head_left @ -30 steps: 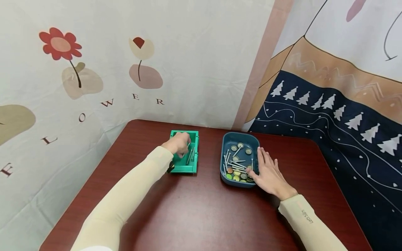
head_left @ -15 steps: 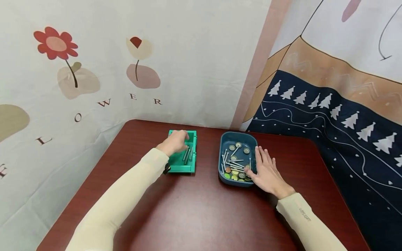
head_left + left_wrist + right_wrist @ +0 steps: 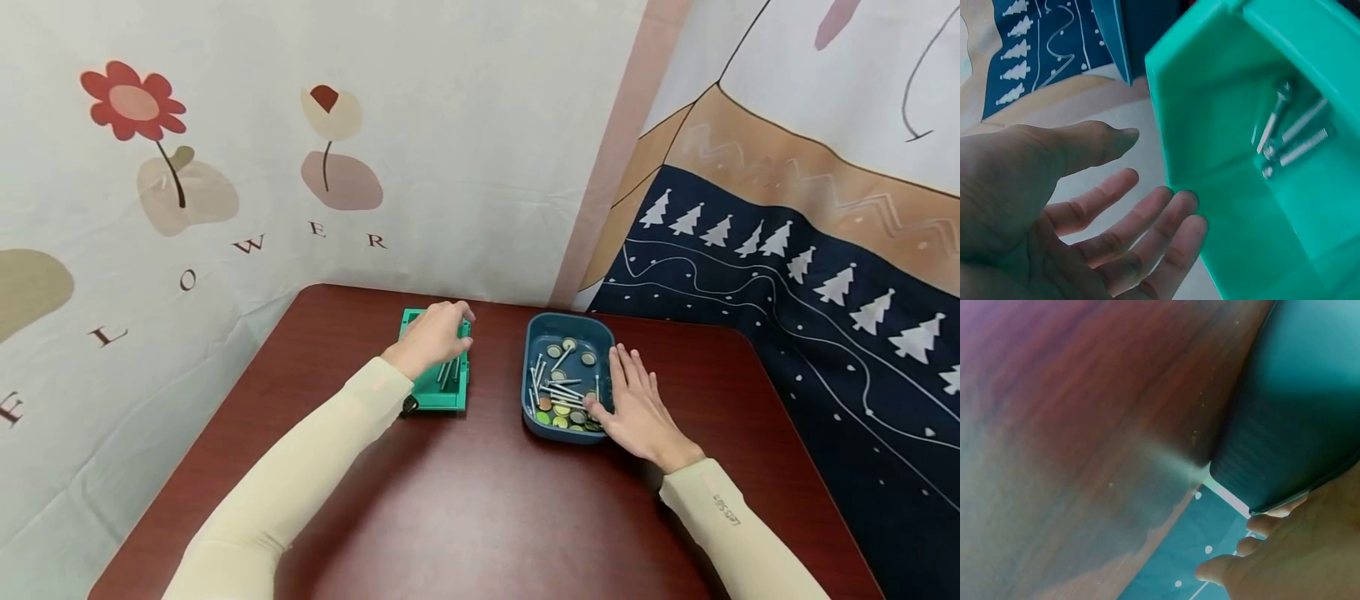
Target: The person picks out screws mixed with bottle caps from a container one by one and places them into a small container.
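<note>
White cloth printed with flowers and letters hangs at the left and behind the dark red bench, whose left edge slants away toward a rounded far corner. A broad stretch of bench lies between that edge and the green box, a pale sleeve crossing the near part. The left hand is over the far part of the box, its fingers loosely bent and well spread, thumb apart, holding nothing; the fingertips reach past the right rim, and whether they touch it I cannot tell. Inside the box, three bolts lie close together near the right wall, long axes running roughly near to far, along the box's length.

A strip of bench separates the box from the blue bin, also longest from near to far. In the bin, several bolts lie crosswise at the middle, others lengthwise by the left wall, one diagonally farther back; round caps lie among them, thickest at the near end. The right hand rests along the bin's right rim, fingers nearly straight, thumb over the rim, gripping nothing. Beyond it, more bench reaches the right edge, beside navy cloth with white trees.
</note>
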The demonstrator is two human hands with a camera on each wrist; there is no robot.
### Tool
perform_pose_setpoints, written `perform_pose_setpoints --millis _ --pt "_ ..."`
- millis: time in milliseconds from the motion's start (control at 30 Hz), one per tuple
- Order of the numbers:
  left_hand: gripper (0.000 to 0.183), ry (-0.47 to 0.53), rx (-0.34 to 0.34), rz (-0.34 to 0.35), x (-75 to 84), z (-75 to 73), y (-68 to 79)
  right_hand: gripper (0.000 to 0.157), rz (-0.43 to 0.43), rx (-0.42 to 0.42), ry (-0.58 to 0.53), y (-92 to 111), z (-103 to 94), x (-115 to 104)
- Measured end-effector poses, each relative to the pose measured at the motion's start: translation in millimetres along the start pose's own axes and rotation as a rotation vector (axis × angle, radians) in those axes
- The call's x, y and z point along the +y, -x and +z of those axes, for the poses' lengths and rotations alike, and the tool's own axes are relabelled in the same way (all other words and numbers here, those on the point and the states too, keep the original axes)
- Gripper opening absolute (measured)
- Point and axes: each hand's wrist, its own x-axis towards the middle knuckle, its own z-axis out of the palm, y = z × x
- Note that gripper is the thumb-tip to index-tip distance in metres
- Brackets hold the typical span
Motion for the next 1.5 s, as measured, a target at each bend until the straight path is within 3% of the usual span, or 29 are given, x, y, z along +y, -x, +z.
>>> perform_pose_setpoints --millis 267,567,1000,1500 --pt "0.044 -0.017 0.032 0.06 22.3 7.5 2.2 0.103 0.003 0.005 -0.014 0.2 -1.5 -3.7" --pt "0.047 -0.042 0.02 0.134 51.6 15.6 0.3 0.103 0.007 0.0 -0.005 2.5 -1.8 -2.5" --pt "0.056 -0.15 -0.097 0.29 80.1 32.1 -11.9 0.103 0.018 -0.017 -0.002 1.0 -1.4 -4.5" --pt "0.062 -0.292 -0.22 0.421 110.1 50.0 -29.4 0.102 0.012 0.001 -0.004 1.6 1.5 -2.4"
